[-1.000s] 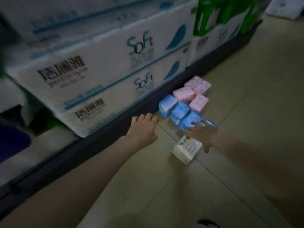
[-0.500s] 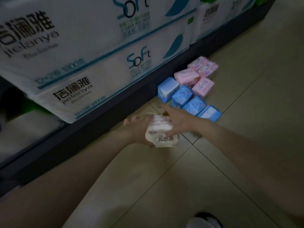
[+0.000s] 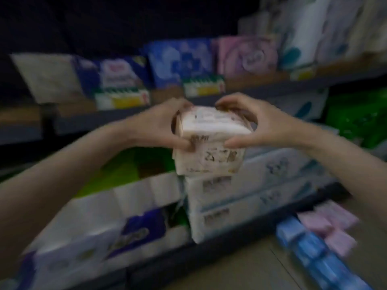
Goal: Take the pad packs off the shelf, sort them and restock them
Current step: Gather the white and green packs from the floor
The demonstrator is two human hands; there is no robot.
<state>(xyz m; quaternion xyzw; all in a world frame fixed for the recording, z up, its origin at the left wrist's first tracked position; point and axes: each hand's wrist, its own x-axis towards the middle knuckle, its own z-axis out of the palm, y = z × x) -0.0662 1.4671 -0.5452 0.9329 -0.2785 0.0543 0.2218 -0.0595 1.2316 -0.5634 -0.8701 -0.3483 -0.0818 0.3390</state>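
Observation:
A white pad pack (image 3: 211, 141) with dark print is held up in mid-air in front of the shelves. My left hand (image 3: 161, 124) grips its left side, fingers over the top and thumb on the front. My right hand (image 3: 257, 124) grips its right side the same way. Blue pad packs (image 3: 307, 245) and pink pad packs (image 3: 333, 227) lie on the floor at the lower right. The whole view is blurred by motion.
A shelf (image 3: 261, 91) behind the hands carries blue (image 3: 180, 61), pink (image 3: 247, 55) and white packs with price labels on its edge. Large white tissue bundles (image 3: 247, 197) fill the bottom shelf, and green packs (image 3: 356, 120) sit at the right. Tiled floor (image 3: 240, 271) lies below.
Both hands picked the white pack up from the floor and raised it to shelf height. The view swung up from the floor to the shelves.

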